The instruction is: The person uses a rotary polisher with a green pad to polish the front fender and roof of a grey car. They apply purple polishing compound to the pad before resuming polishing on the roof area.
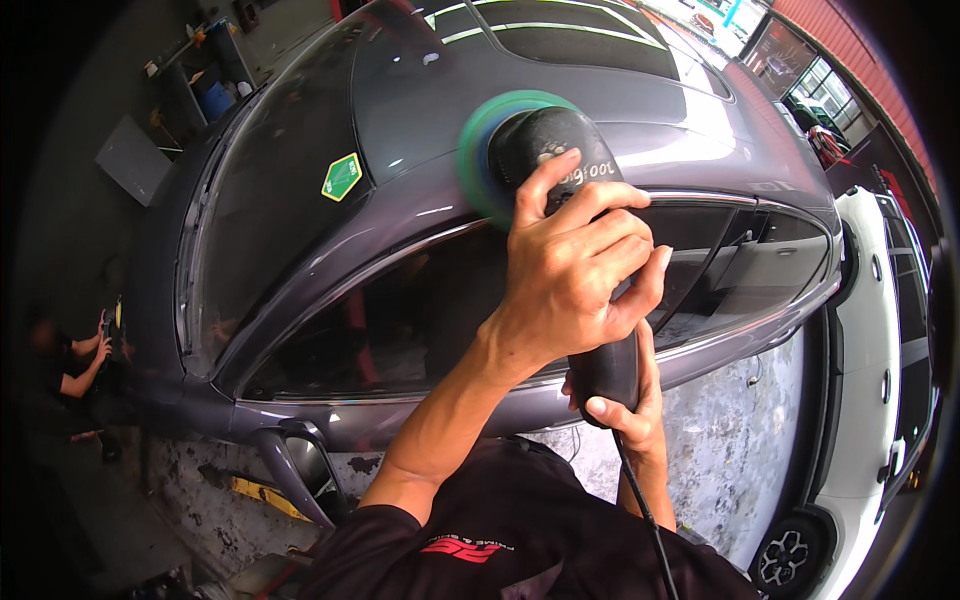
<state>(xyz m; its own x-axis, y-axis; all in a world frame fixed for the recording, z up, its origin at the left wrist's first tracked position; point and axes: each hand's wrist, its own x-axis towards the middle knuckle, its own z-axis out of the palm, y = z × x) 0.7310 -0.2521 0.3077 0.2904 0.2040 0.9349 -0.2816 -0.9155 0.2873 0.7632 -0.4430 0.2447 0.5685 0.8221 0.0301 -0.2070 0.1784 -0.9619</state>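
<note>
A black polisher with a round green pad sits on the roof of a dark grey car. The pad's rim is blurred, as if spinning, and lies close to the roof edge above the side windows. My left hand grips the front of the polisher from above, its fingers laid over the casing. Lower down, my right hand is wrapped round the rear handle. From that end a black cord runs down past my dark shirt.
A green hexagonal sticker shows on the windshield. The side mirror juts out at lower left. Near the car's front, another person's hands hold something partly yellow. At right stands a white car. A yellow bar lies on the stained floor.
</note>
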